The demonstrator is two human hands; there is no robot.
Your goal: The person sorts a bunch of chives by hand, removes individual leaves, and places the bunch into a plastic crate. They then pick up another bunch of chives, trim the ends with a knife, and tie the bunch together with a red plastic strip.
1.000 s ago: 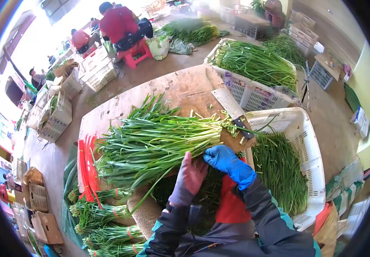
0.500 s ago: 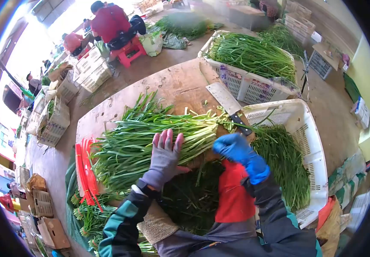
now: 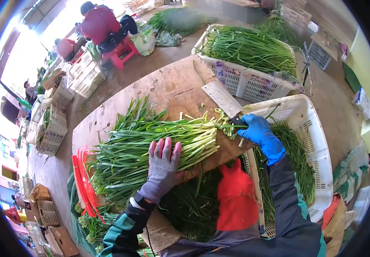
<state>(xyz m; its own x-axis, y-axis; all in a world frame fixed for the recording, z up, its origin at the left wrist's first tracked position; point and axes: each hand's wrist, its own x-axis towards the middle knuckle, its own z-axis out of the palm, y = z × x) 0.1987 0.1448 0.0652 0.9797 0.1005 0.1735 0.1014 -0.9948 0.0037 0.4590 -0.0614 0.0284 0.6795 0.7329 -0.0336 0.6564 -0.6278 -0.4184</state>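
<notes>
A thick bundle of long green chives (image 3: 137,147) lies across a wooden board (image 3: 172,88), pale stem ends pointing right. My left hand (image 3: 161,169), in a grey glove with pinkish fingertips, rests on the near side of the bundle with its fingers stretched out. At the board's right edge my right hand (image 3: 260,135), in a blue glove, is closed around the dark handle of a cleaver (image 3: 222,97). The cleaver's blade lies on the board, pointing away to the upper left; most of the handle is hidden. Short cut stem pieces (image 3: 224,124) lie beside the hand.
Red strips (image 3: 84,182) hang at the board's left edge. A white crate (image 3: 320,158) with greens stands on the right, another full crate (image 3: 253,83) beyond the board. Greens lie below the board. People sit on stools (image 3: 122,51) at the far left near stacked crates (image 3: 86,77).
My right hand has moved right and up from the stem ends' near side and taken hold of the cleaver's handle. My left hand stays on the chives. The view has shifted slightly.
</notes>
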